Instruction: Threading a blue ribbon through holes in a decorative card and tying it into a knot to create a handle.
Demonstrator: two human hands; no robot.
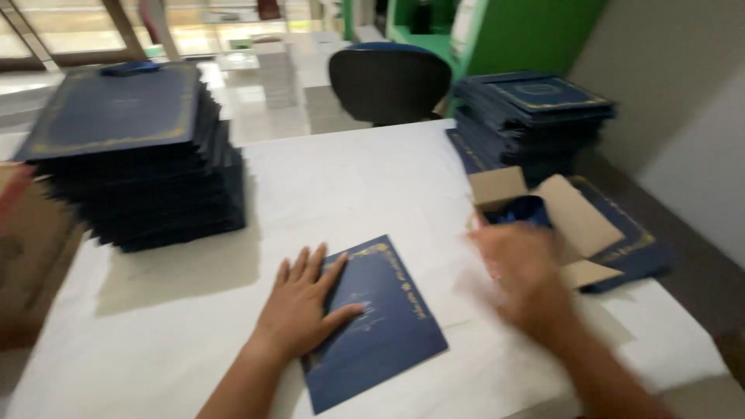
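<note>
On the white table, left hand lies flat, open, on the blue folder; blurred right hand, grip unclear, is nearer the small box to the folder's right.

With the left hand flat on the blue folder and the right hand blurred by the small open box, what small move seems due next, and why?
Probably the right hand dips into the small cardboard box to take one of the blue items showing at its opening. The hand is blurred beside that opening and looks empty, while the left hand pins the blue folder flat on the white table.
</note>
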